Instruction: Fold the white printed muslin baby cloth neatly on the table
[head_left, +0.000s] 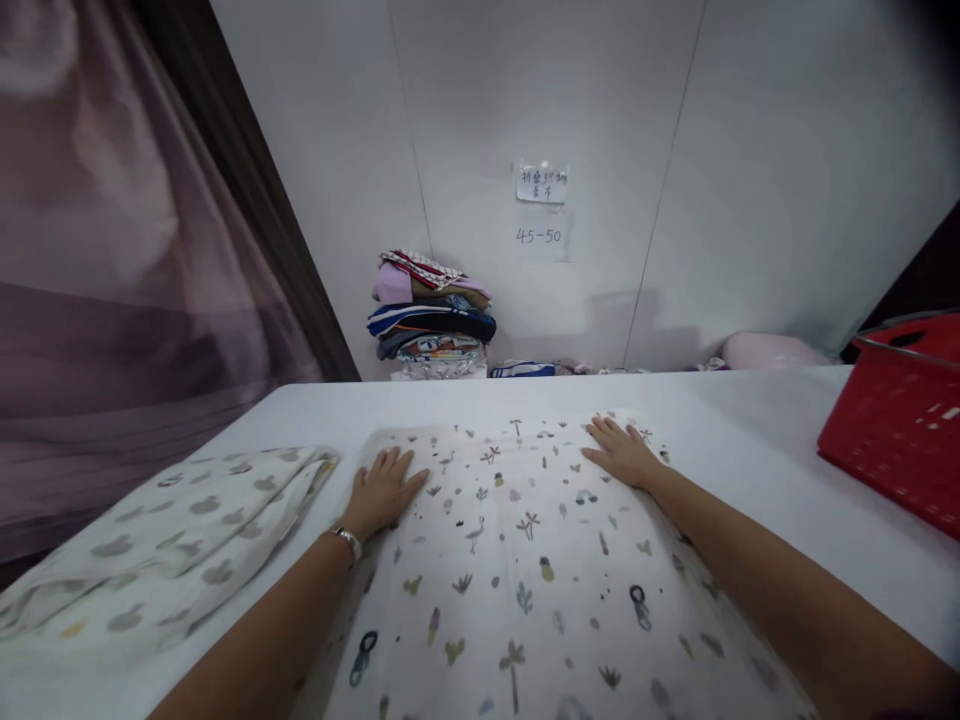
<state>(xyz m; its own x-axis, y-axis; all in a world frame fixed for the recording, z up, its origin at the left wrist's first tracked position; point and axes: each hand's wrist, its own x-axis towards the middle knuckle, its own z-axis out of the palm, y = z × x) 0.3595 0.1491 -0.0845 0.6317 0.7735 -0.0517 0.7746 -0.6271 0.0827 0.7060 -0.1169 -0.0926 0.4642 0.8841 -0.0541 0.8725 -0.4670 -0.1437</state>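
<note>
A white cloth (502, 560) printed with small palms, cacti, birds and pineapples lies spread over the table in front of me, running out of view at the bottom. My left hand (382, 490) rests flat near its far left corner, fingers apart, a bracelet (349, 543) on the wrist. Close to the far right corner, my right hand (621, 452) presses flat on the same cloth with fingers spread. Neither hand grips anything. To the left lies a folded white cloth (195, 530) with grey-green shapes, touched by no hand.
The white table (757, 440) carries a red basket (900, 420) at the right. Behind its far edge stands a stack of folded fabrics (431, 320), with a pale pink item (772, 350) farther right. Paper notes (543, 185) hang on the wall; a curtain (112, 300) hangs at left.
</note>
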